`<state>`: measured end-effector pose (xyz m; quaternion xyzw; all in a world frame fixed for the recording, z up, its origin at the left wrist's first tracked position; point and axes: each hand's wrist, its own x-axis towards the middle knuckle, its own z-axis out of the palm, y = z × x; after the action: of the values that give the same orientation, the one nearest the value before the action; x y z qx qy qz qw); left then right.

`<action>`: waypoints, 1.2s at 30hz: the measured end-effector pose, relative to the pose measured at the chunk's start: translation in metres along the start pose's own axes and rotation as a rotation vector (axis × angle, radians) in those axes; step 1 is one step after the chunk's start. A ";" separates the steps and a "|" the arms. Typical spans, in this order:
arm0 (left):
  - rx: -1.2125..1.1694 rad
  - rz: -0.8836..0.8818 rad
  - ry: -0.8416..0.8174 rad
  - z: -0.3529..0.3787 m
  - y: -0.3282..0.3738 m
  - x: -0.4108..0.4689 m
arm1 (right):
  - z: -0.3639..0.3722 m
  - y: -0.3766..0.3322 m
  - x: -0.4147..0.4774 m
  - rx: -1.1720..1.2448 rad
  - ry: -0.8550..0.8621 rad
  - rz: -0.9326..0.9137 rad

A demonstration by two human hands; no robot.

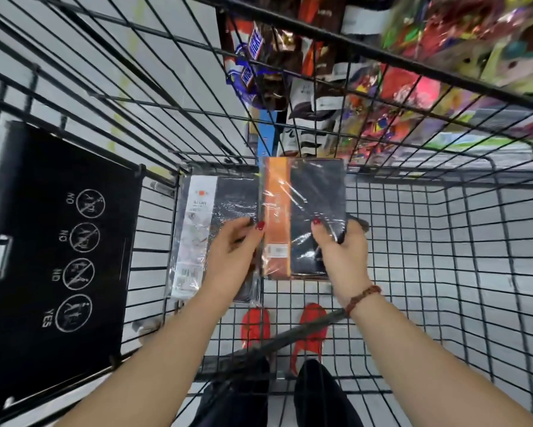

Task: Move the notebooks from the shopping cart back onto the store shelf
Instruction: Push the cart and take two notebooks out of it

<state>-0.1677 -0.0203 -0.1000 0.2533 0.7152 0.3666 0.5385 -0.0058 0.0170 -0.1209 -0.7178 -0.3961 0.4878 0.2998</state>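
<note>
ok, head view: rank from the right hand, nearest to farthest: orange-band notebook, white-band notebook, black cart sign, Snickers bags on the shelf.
1. orange-band notebook: gripped by the right hand itself.
2. white-band notebook: just left, under the left hand.
3. black cart sign: far left, on the cart flap.
4. Snickers bags: top centre, beyond the cart wires.

Two plastic-wrapped dark notebooks inside the cart [444,229]: white-banded notebook [209,229] beside the orange-banded notebook [302,211].
</note>
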 end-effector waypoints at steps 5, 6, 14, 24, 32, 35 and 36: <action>-0.070 -0.044 0.129 -0.001 -0.005 0.004 | 0.037 -0.008 -0.023 -0.030 -0.124 -0.009; -0.052 -0.040 0.169 -0.005 -0.008 0.007 | 0.040 -0.005 -0.023 -0.031 -0.162 -0.010; -0.062 -0.104 0.369 -0.046 -0.030 0.029 | 0.002 0.028 0.011 -0.295 0.178 -0.103; 0.013 -0.104 0.349 -0.054 -0.037 0.030 | 0.002 0.054 0.021 -0.408 -0.026 0.240; 0.052 -0.089 0.347 -0.055 -0.044 0.033 | -0.019 0.052 0.026 -0.366 -0.050 0.226; 0.068 -0.102 0.352 -0.054 -0.040 0.025 | -0.025 0.047 0.019 -0.353 -0.020 0.209; 0.085 -0.103 0.355 -0.055 -0.036 0.022 | -0.028 0.043 0.014 -0.366 -0.003 0.191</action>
<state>-0.2254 -0.0393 -0.1335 0.1700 0.8258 0.3470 0.4108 0.0350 0.0061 -0.1524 -0.7939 -0.4085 0.4352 0.1162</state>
